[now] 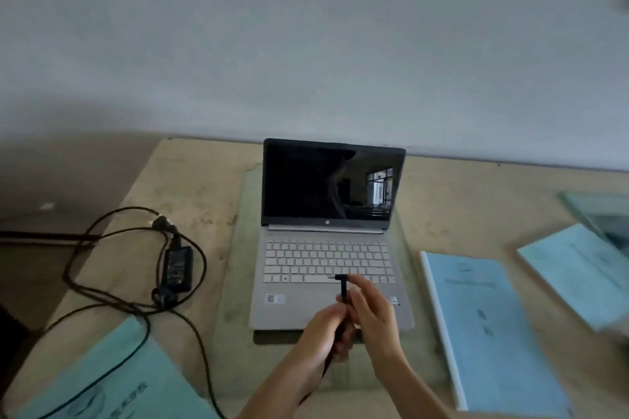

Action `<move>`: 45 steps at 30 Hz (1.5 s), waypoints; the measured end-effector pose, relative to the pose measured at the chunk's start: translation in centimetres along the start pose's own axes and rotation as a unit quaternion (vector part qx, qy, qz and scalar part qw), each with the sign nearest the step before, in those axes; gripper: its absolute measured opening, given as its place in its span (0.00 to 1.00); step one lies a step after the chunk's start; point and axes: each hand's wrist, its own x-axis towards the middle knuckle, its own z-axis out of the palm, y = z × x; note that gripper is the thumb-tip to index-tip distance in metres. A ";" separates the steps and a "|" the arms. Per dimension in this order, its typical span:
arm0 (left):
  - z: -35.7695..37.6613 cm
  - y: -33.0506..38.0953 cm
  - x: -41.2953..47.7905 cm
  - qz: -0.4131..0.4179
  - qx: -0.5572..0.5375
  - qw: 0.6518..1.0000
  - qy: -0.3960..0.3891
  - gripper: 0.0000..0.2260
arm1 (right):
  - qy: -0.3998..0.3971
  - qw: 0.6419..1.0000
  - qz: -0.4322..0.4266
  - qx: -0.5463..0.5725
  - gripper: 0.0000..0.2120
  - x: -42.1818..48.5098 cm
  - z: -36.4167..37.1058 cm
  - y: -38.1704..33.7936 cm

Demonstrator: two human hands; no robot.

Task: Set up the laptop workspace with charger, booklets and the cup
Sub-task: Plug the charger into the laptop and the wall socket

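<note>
The angled charger plug (341,283) hangs over the palm rest of the laptop (326,248) — left hand (321,325) curled round its cord (200,343), right hand (372,311) pinching the stem. The plug looks light and rigid, the cord limp — best held by the moulded stem.

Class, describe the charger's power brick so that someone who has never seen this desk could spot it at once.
Find the open laptop in the middle of the table. Left of it, beyond the green mat, black cable lies in loops. The power brick is the flat black rectangular block among those loops, solid where the cords are thin.
</note>
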 end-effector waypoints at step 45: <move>5.3 -8.3 12.2 0.182 0.733 0.636 0.157 0.34 | -0.018 0.950 0.083 -0.302 0.04 25.3 -14.7 4.8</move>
